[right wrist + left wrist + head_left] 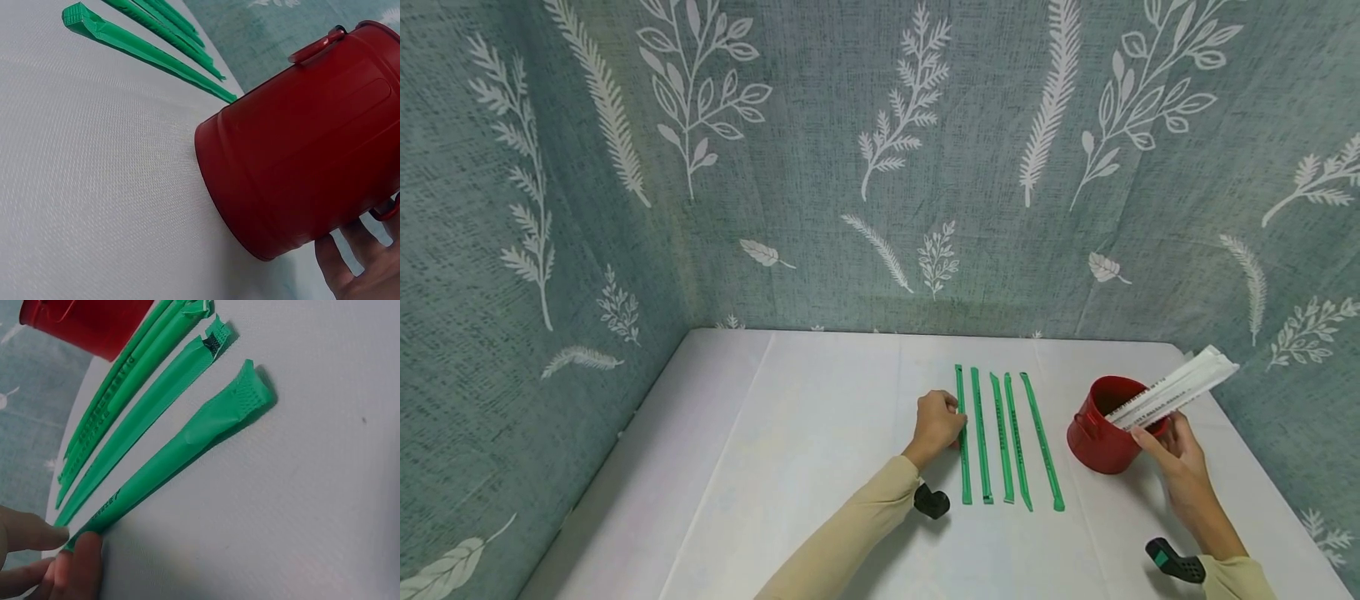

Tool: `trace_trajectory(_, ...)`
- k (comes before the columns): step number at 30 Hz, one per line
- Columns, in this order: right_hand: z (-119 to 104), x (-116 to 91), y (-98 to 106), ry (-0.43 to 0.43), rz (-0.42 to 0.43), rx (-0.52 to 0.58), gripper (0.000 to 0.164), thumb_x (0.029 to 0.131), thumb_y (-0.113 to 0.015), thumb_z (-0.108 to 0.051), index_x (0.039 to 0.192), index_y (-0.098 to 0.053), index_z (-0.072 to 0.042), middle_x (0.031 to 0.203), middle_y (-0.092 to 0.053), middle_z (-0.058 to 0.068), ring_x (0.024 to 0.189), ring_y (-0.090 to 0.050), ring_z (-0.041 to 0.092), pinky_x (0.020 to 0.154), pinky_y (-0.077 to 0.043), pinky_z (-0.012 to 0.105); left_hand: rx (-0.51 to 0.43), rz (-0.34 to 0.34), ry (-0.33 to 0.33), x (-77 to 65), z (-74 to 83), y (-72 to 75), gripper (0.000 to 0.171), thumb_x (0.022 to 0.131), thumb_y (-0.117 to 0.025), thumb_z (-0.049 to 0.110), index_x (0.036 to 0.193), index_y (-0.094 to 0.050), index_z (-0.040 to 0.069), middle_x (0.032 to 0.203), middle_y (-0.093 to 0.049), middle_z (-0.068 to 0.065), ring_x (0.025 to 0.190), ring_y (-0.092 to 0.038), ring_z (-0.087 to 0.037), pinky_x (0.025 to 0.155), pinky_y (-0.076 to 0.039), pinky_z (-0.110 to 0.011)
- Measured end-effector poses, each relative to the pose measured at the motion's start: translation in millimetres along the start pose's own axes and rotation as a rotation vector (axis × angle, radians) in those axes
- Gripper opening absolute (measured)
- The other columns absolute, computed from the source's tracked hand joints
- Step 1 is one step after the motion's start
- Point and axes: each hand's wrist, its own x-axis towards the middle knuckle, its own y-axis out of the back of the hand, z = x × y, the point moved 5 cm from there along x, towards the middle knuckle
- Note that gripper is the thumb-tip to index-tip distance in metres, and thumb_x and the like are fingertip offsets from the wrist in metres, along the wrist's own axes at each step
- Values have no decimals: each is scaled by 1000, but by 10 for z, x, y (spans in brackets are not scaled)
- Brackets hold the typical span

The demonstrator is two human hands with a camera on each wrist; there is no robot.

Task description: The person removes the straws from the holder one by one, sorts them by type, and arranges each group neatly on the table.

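Left hand (937, 425) pinched nearest green packet (966, 471); seemed light, crushable, best held mid-length. Right hand (1183, 471) gripped red bucket (1097, 446) at its left.

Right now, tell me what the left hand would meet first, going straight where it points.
The left hand is at the leftmost green stick; past that, it would likely meet the second green stick from the left, if it stays low; its exact height is unclear.

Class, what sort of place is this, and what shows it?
Probably a makeshift filming booth: leaf-patterned walls that look like fabric surround a white-covered table on three sides, and black wrist-worn devices resemble cameras.
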Motion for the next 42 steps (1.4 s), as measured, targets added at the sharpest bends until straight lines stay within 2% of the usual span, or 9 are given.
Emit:
trace_trajectory(10,-3,7,1,-14,0,-24,64,96,-54,-11,150,-22,-22,148,-32,-4,134,-29,10,96,-34,6,-49,3,-2,6,12,46,21,78,-64,-6,99,-65,-12,65,-54,-3,34,-50,-9,35,-47,-23)
trace_trajectory(17,-2,-3,5,-15,-2,-16,64,96,-54,-10,150,-22,-21,147,-33,-5,130,-32,6,94,-35,6,-219,-40,47,55,26,80,19,83,-61,-2,100,-64,-9,73,-57,-7,49,-61,-26,42,-54,-29)
trace_trajectory(21,7,-11,15,-30,9,-35,65,96,-54,-12,150,-21,-23,148,-32,-5,133,-29,9,95,-34,6,-247,-71,35,68,120,85,19,84,-60,1,101,-66,-7,76,-57,-7,57,-65,-31,46,-55,-31)
trace_trajectory(27,-1,5,-2,-41,10,-36,65,96,-55,-13,150,-21,-23,150,-30,-4,135,-27,12,97,-32,7,-317,-131,24,48,292,66,18,87,-60,2,102,-67,-3,80,-58,-6,79,-64,-36,55,-58,-36)
trace_trajectory(30,-5,4,-13,-40,2,-35,65,96,-54,-12,150,-20,-23,150,-29,-3,136,-26,13,98,-32,7,-359,-155,5,33,402,50,15,87,-61,2,101,-67,0,82,-58,-7,82,-63,-38,60,-58,-41)
trace_trajectory(33,-10,-4,-9,-40,3,-40,65,96,-54,-12,150,-20,-22,151,-29,-3,137,-26,13,98,-31,7,-382,-177,-36,6,531,21,14,87,-62,2,100,-67,1,82,-59,-7,76,-63,-33,63,-58,-44)
trace_trajectory(38,-23,7,2,-48,9,-39,65,96,-54,-12,150,-21,-22,150,-29,-2,136,-27,14,99,-31,8,-412,-215,-100,-39,741,-37,12,88,-63,4,100,-68,4,82,-58,-4,69,-59,-15,63,-58,-41)
trace_trajectory(42,-15,6,-9,-57,8,-21,65,96,-54,-12,150,-21,-22,149,-30,-3,136,-26,13,100,-30,9,-452,-241,-114,-60,872,-86,11,89,-62,4,99,-68,6,83,-58,-3,68,-58,-11,63,-58,-38)
